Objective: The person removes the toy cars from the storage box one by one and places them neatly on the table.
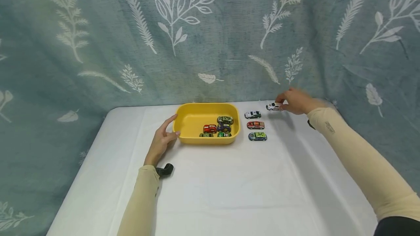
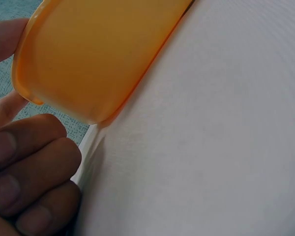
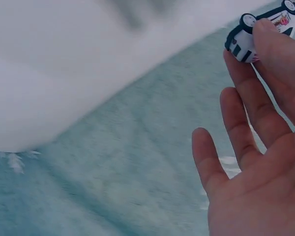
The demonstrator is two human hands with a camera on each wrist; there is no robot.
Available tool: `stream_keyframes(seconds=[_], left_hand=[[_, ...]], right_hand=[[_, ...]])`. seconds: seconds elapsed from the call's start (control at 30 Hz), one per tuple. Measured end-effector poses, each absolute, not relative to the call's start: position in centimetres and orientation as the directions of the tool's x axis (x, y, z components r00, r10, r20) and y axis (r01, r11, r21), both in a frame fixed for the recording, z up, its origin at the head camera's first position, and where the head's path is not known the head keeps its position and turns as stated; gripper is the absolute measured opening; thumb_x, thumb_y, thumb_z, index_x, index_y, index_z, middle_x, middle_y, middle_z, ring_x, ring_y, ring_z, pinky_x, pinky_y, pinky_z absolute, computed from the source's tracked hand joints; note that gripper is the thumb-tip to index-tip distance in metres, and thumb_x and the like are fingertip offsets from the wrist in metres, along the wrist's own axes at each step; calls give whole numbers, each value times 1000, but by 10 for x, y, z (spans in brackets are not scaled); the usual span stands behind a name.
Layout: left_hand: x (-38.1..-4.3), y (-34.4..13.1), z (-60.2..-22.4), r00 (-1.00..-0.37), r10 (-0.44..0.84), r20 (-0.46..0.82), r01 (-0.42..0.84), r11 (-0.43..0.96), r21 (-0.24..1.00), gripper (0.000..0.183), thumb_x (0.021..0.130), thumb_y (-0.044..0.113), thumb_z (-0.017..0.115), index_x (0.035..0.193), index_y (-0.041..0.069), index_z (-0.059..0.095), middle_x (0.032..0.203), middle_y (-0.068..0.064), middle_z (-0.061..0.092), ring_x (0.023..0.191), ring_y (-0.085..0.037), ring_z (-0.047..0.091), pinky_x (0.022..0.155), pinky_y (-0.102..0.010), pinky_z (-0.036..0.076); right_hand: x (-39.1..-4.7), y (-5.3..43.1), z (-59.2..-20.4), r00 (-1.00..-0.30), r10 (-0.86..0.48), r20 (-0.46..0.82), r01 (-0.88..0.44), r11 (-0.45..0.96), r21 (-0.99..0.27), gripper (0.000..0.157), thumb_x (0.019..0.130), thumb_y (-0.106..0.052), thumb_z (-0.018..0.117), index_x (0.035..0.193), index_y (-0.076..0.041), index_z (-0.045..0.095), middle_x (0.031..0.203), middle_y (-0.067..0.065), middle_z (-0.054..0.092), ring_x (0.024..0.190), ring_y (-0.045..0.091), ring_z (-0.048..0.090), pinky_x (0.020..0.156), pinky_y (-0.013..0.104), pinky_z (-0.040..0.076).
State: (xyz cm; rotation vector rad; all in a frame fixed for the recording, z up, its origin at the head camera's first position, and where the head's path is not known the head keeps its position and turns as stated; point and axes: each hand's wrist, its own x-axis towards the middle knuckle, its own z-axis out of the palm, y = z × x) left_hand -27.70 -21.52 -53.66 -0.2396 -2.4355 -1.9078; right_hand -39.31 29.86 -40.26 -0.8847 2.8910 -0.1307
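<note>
Between the thumb and fingers of my right hand a white toy car is pinched, raised near the table's back right corner. The right wrist view shows its wheels and dark trim, the other fingers spread below. My left hand grips the left end of a yellow tray, thumb and index finger at its rim, the remaining fingers curled beside it in the left wrist view. Inside the tray, toward the right, lie several toy cars, among them a red car and a green car.
Right of the tray, a column of toy cars stands on the white table: a white-and-black car, a red-orange car and a green-and-blue car. A leaf-patterned green curtain hangs right behind the table.
</note>
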Motion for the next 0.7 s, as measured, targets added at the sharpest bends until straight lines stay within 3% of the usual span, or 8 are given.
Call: stream_keyframes(seconds=[0.17, 0.43, 0.7], left_hand=[[-278, -215, -537, -989, 95, 116, 135, 233, 963, 69, 97, 16, 69, 161, 30, 47, 51, 9, 38, 44, -9, 28, 45, -25, 28], [-279, -217, -537, -989, 80, 125, 142, 266, 953, 69, 96, 21, 67, 161, 32, 47, 53, 3, 39, 44, -11, 29, 46, -26, 29], [-279, -215, -538, -991, 85, 108, 126, 238, 963, 69, 96, 19, 68, 160, 34, 47, 53, 6, 38, 45, -10, 29, 46, -25, 29]], right_hand=[[-393, 313, -424, -826, -560, -58, -550, 824, -136, 20, 96, -9, 77, 114, -1, 77, 108, 16, 78, 103, 40, 71, 94, 58, 53], [-399, 315, -450, -877, -479, -41, -468, 869, -162, 22, 99, -8, 72, 119, -1, 75, 113, 17, 76, 110, 42, 67, 99, 59, 51], [-397, 318, -465, -890, -451, -72, -435, 885, -164, 25, 102, -8, 68, 125, 2, 73, 119, 22, 75, 112, 44, 67, 100, 61, 50]])
